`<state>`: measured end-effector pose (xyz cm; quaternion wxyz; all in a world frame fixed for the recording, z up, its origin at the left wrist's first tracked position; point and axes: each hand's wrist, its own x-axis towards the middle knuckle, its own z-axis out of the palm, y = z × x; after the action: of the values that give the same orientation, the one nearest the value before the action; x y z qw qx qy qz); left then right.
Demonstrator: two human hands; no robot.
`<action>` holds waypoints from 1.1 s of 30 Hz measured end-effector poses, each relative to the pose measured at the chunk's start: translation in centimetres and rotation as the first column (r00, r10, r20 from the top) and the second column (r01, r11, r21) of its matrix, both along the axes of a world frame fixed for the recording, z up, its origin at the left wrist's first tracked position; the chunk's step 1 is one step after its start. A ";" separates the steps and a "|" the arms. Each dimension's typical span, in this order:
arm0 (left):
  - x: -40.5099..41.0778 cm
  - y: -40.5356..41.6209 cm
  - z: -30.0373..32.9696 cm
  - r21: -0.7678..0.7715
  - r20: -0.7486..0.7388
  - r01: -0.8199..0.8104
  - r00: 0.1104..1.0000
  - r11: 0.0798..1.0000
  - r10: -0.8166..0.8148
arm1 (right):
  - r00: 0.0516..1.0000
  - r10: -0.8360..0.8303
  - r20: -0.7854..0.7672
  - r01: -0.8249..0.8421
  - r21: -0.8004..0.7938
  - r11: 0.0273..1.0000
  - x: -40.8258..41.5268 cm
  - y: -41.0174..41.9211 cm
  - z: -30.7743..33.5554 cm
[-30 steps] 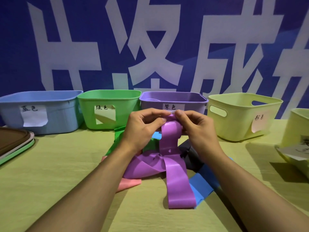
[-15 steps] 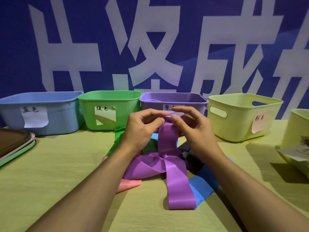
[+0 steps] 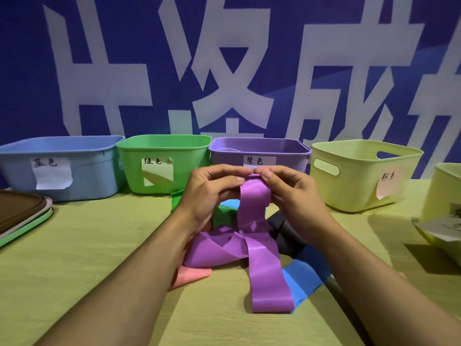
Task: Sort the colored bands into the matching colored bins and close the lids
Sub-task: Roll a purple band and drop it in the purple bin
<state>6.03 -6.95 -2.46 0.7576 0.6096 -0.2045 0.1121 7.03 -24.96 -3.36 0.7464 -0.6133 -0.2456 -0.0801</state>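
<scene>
Both hands lift a purple band.
The left hand (image 3: 212, 188) and right hand (image 3: 289, 193) each pinch the purple band (image 3: 254, 208) in their grip, just before the purple bin (image 3: 287, 158).

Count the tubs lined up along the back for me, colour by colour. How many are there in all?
Blue tub: 1
Green tub: 1
Purple tub: 1
Pale yellow-green tubs: 2, one whole, one cut off at the right edge
Total: 5 tubs, all without lids on.
</scene>
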 end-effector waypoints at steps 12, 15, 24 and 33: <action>0.0 -0.3 -0.2 0.141 -0.004 -0.134 0.991 0.981 0.136 | 0.993 -0.088 0.083 0.099 -0.142 0.985 0.2 -0.3 -0.6; -0.1 -0.6 -0.2 0.171 0.031 -0.188 0.982 0.967 0.186 | 0.993 -0.086 0.086 0.096 -0.126 0.987 0.2 -0.3 -0.4; -0.6 -0.5 0.2 0.168 -0.028 -0.170 0.984 0.971 0.177 | 0.991 -0.105 0.084 0.116 -0.142 0.983 0.4 -0.4 -0.6; 0.2 -0.6 -0.3 0.122 -0.065 -0.138 0.987 0.983 0.147 | 0.987 -0.099 0.130 0.125 -0.208 0.970 0.5 -0.4 -0.7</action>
<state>6.21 -7.54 -2.75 0.7177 0.6697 -0.1386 0.1314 7.50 -25.37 -4.03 0.6540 -0.6974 -0.2619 -0.1315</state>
